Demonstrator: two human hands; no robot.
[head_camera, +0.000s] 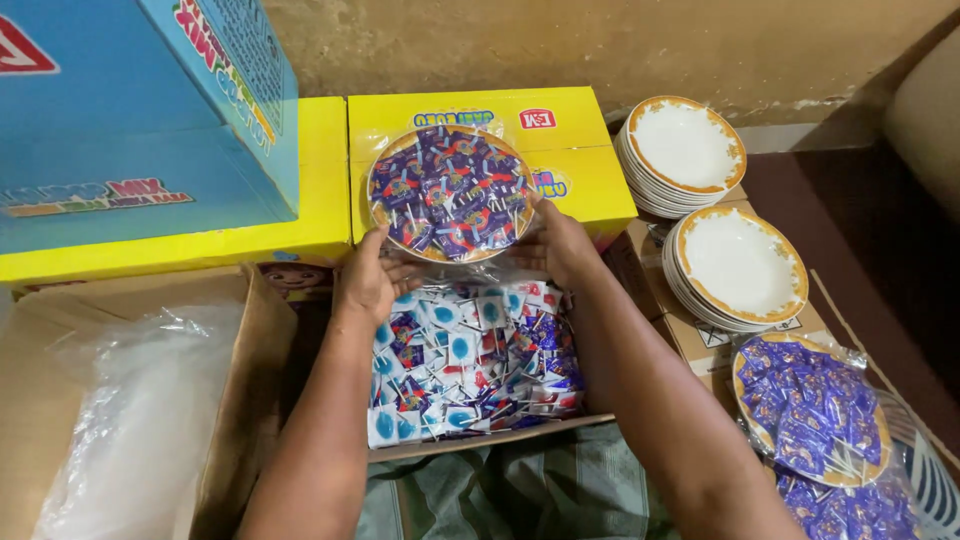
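The plate (452, 193), heaped with purple wrapped sweets under clear film, rests on the yellow box (580, 160) just behind the open carton of sweets (470, 365), a flat spot within easy reach of the supply. Both hands cup its near rim, left hand (368, 280) and right hand (560, 245) each with the grip spread and fingers curled against the film, likely to keep the load from sliding. Both forearms reach forward over the carton; two stacks of empty plates (740, 265) and another filled plate (812, 410) sit to the right.
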